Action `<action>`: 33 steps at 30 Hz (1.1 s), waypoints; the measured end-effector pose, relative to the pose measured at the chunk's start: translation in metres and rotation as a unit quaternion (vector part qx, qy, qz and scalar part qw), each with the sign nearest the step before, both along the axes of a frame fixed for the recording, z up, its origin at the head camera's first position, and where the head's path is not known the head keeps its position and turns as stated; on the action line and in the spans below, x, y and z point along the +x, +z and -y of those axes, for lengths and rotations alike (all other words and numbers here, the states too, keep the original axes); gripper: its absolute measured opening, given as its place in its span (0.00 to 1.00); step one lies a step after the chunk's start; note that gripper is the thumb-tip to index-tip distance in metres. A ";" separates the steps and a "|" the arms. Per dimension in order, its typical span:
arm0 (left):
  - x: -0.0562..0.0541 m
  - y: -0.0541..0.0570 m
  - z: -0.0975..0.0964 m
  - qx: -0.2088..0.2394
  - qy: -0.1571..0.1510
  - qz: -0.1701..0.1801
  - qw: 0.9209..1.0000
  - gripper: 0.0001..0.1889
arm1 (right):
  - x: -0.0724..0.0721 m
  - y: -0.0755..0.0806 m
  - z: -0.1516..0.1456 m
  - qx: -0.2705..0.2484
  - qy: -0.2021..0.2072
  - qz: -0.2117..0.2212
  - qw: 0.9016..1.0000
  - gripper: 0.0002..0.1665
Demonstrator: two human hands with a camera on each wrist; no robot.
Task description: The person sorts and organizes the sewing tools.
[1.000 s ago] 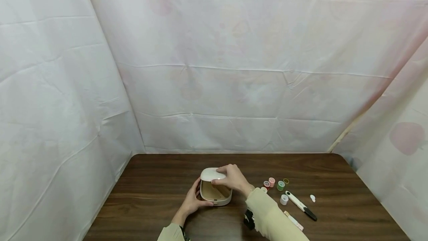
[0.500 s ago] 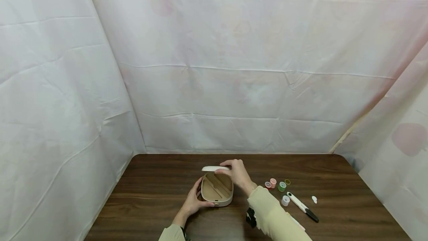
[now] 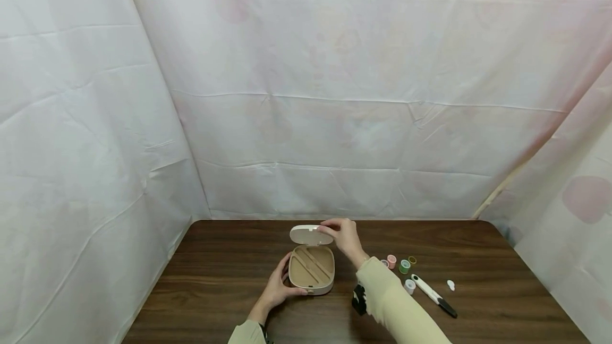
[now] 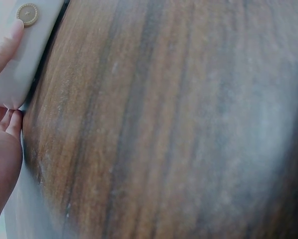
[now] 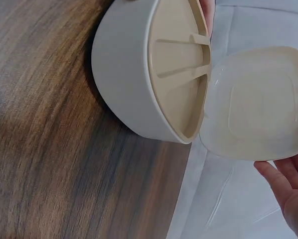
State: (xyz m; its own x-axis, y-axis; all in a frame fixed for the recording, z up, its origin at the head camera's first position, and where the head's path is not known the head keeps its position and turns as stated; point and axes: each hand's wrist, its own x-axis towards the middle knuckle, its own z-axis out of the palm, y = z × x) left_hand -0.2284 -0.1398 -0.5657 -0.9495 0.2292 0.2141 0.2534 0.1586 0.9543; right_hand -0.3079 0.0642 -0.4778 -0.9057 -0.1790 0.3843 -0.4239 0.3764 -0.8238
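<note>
A cream storage box (image 3: 325, 289) with a divided tan inside stands on the table in the head view, its hinged lid (image 3: 303, 236) raised at the back. My left hand (image 3: 277, 288) grips the box's left side, fingers along the wall and thumb at the front. In the left wrist view that thumb touches the round clasp button (image 4: 27, 15). My right hand (image 3: 345, 238) pinches the lid's right edge. The right wrist view shows the lid tipped well back, with the right fingertips (image 5: 263, 167) at its rim. Two slanting ridges cross the inside of the box.
To the right lie small thread spools: pink (image 3: 392, 260), green (image 3: 405, 266) and white (image 3: 409, 286), with another partly behind the sleeve. Beside them are a white tool with a black end (image 3: 432, 294) and a small white piece (image 3: 451, 284). Cloth walls surround the dark wooden table (image 3: 215, 280).
My right hand has swung the lid up and back, from half covering the box to standing raised behind it. My left hand keeps its grip on the box.
</note>
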 end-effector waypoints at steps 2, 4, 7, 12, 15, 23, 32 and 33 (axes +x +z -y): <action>0.000 0.000 0.000 0.003 -0.001 0.000 1.000 0.53 | -0.004 -0.002 0.000 -0.014 -0.013 0.005 1.000 0.13; -0.001 0.000 0.000 0.005 -0.002 0.000 1.000 0.53 | -0.007 -0.003 -0.001 -0.024 -0.025 0.002 0.999 0.13; -0.001 -0.001 0.000 0.005 -0.003 0.001 1.000 0.53 | -0.011 -0.005 -0.002 -0.039 -0.038 0.003 0.999 0.13; -0.001 -0.002 0.000 -0.002 0.000 -0.002 1.000 0.53 | -0.017 -0.008 -0.004 -0.072 -0.050 0.020 0.996 0.12; -0.001 -0.002 0.000 -0.002 -0.003 -0.002 1.000 0.53 | -0.019 -0.010 -0.005 -0.096 -0.059 0.030 0.993 0.10; -0.001 -0.002 -0.001 -0.008 -0.010 0.003 1.000 0.53 | -0.024 -0.013 -0.004 -0.096 -0.092 0.051 0.990 0.10; -0.001 -0.002 -0.002 0.001 -0.015 0.002 1.000 0.53 | -0.027 -0.017 -0.006 -0.050 -0.114 0.026 0.992 0.10; 0.000 -0.002 -0.003 0.001 -0.016 0.002 1.000 0.53 | -0.027 -0.017 -0.007 -0.048 -0.112 0.024 0.992 0.10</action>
